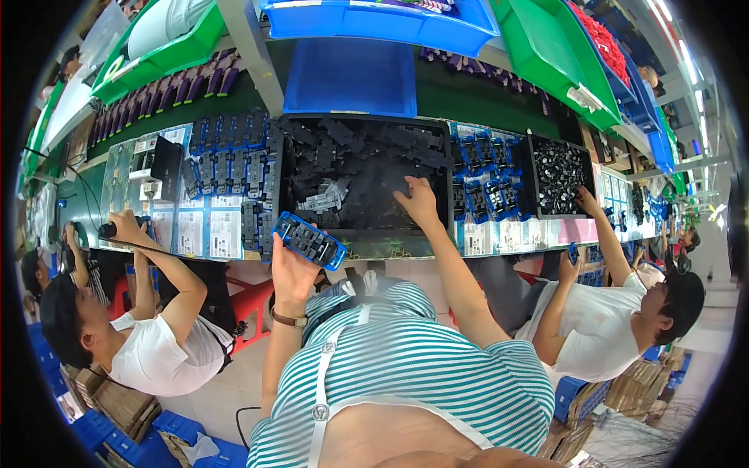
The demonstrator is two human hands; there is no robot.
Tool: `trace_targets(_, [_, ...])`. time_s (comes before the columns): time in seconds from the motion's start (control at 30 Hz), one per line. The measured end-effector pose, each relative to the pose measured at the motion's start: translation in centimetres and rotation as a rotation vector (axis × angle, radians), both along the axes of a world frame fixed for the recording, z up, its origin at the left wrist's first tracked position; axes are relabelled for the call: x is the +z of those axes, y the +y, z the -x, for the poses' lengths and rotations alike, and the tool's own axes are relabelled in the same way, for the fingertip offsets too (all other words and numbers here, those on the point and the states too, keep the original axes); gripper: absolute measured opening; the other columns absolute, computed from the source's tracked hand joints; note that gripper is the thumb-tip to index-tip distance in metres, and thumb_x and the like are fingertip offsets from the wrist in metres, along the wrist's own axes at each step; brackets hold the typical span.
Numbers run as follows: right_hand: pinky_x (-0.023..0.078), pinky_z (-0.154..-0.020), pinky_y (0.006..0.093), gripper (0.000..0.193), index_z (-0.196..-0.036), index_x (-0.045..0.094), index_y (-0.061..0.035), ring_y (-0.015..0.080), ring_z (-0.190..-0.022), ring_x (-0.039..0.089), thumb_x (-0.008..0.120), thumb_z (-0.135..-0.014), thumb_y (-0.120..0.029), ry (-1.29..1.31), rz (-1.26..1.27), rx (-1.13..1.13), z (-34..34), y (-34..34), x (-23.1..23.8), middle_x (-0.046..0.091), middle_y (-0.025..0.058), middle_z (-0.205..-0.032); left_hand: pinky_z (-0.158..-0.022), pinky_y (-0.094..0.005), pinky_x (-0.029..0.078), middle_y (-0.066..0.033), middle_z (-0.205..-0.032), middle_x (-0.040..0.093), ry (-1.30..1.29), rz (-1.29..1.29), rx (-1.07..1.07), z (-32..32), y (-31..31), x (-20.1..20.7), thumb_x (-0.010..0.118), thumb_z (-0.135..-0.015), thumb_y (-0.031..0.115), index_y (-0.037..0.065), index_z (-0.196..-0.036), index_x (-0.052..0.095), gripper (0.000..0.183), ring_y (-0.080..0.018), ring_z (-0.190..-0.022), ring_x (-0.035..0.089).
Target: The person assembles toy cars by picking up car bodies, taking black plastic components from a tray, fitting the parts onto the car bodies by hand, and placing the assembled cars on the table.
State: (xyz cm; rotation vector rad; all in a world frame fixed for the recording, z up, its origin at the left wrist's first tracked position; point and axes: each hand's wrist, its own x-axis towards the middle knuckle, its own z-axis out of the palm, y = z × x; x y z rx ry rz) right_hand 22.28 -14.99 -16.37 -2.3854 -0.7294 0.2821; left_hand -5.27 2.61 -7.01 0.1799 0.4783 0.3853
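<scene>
My left hand [292,274] grips a blue toy car body with a black underside [310,240], held tilted at the near edge of the bench. My right hand [420,204] is over the right part of a large black bin [285,175], fingers curled but apart, with nothing visible in them. Loose black plastic parts [406,145] are heaped toward the back of the bin. A small stack of lighter grey parts [326,197] lies in its left half, and the bin's dark floor shows near my right hand.
Rows of blue-and-black car assemblies [231,165] stand left of the bin, more assemblies [490,165] to its right. Beyond them is a black tray of small parts [559,175], with a co-worker's hand [588,201] at it. A left-hand co-worker holds a corded black tool [109,230]. A blue bin [349,76] stands behind.
</scene>
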Motion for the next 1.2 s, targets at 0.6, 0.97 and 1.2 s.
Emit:
trace_targets(0.6, [0.051,-0.083,0.0279,0.041,-0.126,0.055,-0.0014,0.0131,-0.093,0.059,0.063,-0.086,0.002,0.737,-0.878,-0.132,2.2,0.2,5.1,0.058,0.0074,-0.111,-0.102,-0.0528,0.041,-0.0152,-0.127,0.056,-0.022,-0.001,-0.043,-0.8,-0.7,2.2,0.041,-0.099,0.05,0.009,-0.13,0.049,0.052,-0.0354,-0.119,0.053])
trace_targets(0.97, [0.045,-0.089,0.0434,0.039,-0.104,0.052,-0.0069,0.038,-0.107,0.053,0.075,-0.073,-0.009,-0.252,-0.152,0.359,2.4,2.1,-1.8,0.053,0.0167,-0.115,-0.102,-0.0519,0.041,-0.0155,-0.127,0.056,-0.008,0.026,0.052,1.1,-0.2,1.6,0.039,-0.1,0.05,0.009,-0.131,0.049,0.052,-0.0354,-0.119,0.053])
trace_targets(1.2, [0.048,-0.087,0.0426,0.045,-0.108,0.053,-0.0046,0.0383,-0.104,0.056,0.078,-0.075,-0.02,-0.068,-0.258,0.11,2.1,4.4,-3.7,0.054,0.0179,-0.115,-0.102,-0.0517,0.041,-0.0155,-0.128,0.056,-0.013,0.052,0.087,0.9,-0.5,2.4,0.039,-0.098,0.054,0.009,-0.132,0.048,0.056,-0.0357,-0.119,0.052])
